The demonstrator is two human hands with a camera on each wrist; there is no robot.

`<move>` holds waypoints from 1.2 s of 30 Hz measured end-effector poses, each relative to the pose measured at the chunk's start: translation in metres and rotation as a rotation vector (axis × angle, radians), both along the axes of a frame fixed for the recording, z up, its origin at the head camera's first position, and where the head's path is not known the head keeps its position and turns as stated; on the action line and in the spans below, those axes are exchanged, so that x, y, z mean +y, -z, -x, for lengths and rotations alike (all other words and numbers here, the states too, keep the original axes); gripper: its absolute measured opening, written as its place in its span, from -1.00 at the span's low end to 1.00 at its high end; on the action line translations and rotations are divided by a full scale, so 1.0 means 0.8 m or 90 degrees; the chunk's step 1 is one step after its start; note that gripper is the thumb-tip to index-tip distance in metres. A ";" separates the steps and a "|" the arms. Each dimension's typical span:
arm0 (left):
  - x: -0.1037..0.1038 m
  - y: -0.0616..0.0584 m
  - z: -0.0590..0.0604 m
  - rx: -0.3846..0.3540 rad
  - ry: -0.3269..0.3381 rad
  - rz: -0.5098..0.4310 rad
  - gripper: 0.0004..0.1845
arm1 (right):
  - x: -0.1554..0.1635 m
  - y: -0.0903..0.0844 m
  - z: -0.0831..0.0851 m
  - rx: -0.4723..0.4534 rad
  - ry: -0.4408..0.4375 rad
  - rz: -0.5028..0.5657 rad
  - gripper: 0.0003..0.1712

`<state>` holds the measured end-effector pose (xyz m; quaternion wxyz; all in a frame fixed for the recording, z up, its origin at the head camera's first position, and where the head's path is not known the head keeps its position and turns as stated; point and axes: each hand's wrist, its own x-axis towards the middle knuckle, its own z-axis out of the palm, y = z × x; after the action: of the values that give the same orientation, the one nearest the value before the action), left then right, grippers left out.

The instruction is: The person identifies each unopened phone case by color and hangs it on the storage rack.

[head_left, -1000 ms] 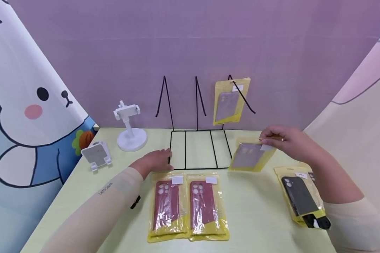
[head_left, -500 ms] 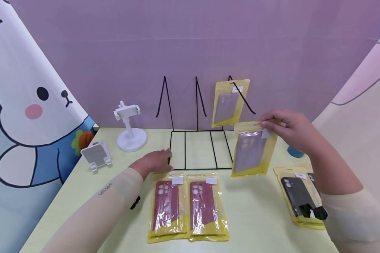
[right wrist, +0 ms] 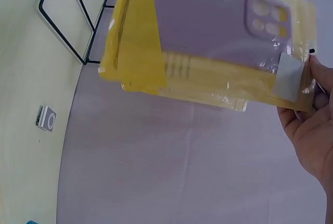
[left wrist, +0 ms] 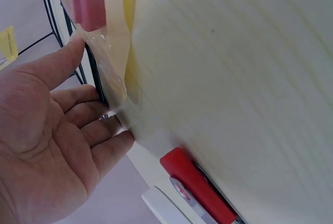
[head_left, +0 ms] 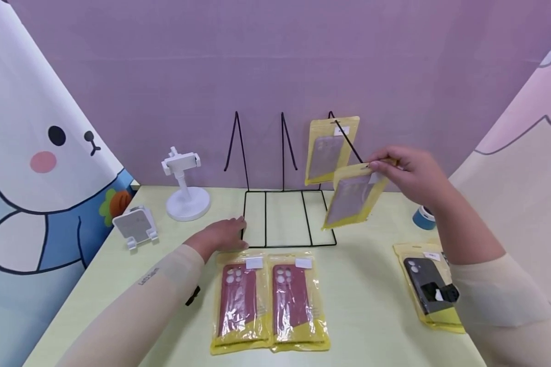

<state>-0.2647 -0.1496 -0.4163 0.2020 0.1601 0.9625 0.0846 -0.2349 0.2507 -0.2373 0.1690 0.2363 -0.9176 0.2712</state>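
Note:
My right hand [head_left: 406,171] pinches the top of a clear-and-yellow bag holding a pale purple phone case [head_left: 349,198]. The bag tilts, raised above the table by the tip of the rack's right hook. In the right wrist view, thumb and fingers grip the bag [right wrist: 203,73] by its labelled end. A similar purple phone case bag [head_left: 327,153] hangs on that hook. My left hand [head_left: 222,234] rests at the left side of the black wire rack's base [head_left: 265,219]; in the left wrist view its extended fingers [left wrist: 86,115] touch the rod.
Two bagged red phone cases [head_left: 239,300] lie in front of the rack. Bagged black phone cases [head_left: 427,285] lie at right, near a blue round object [head_left: 424,219]. White phone stands [head_left: 188,204] are at left. A red-handled tool [left wrist: 195,182] shows in the left wrist view.
My right hand has lifted the purple phone case bag up from near the table and moved it left and back toward the right hook. The left hand stays at the rack.

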 end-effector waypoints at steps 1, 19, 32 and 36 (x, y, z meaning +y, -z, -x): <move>0.000 0.000 -0.001 0.001 0.002 0.000 -0.21 | 0.000 0.000 0.002 -0.015 0.005 0.001 -0.77; -0.004 -0.003 0.000 -0.005 0.012 0.013 -0.20 | -0.016 -0.006 0.048 -0.133 0.035 -0.004 -0.55; -0.005 0.000 0.001 -0.003 0.007 0.007 -0.23 | -0.029 -0.012 0.094 -0.167 0.061 0.020 -0.48; -0.005 -0.002 0.000 0.003 0.011 0.007 -0.23 | -0.032 -0.014 0.103 -0.165 0.069 0.029 -0.48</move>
<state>-0.2646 -0.1534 -0.4150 0.2013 0.1677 0.9620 0.0773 -0.3171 0.2248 -0.2263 0.0685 0.1456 -0.9367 0.3110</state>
